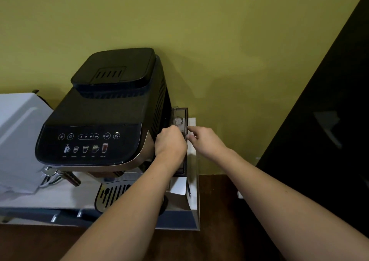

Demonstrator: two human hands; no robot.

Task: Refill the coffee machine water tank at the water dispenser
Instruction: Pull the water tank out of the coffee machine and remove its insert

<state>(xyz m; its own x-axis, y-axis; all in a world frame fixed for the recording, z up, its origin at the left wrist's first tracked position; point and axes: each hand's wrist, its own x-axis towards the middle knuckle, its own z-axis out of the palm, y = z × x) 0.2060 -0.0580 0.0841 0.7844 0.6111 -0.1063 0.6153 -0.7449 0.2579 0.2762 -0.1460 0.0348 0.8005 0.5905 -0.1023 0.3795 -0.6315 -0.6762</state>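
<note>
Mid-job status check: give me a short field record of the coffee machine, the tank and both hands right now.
machine: black coffee machine with lit touch panel, on a white counter against a yellow-green wall
tank: clear plastic water tank with dark lid, at the machine's right side, upright
tank seating: cannot tell whether fully docked
left hand: closed on the tank's machine-side edge
right hand: fingers touching the tank's outer edge, thumb not closed around it
water level: cannot tell
dispenser: not in view

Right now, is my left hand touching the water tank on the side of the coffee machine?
Touching. In the head view the left hand wraps over the top edge of the water tank, its fingers overlapping the rim with no gap.
</note>
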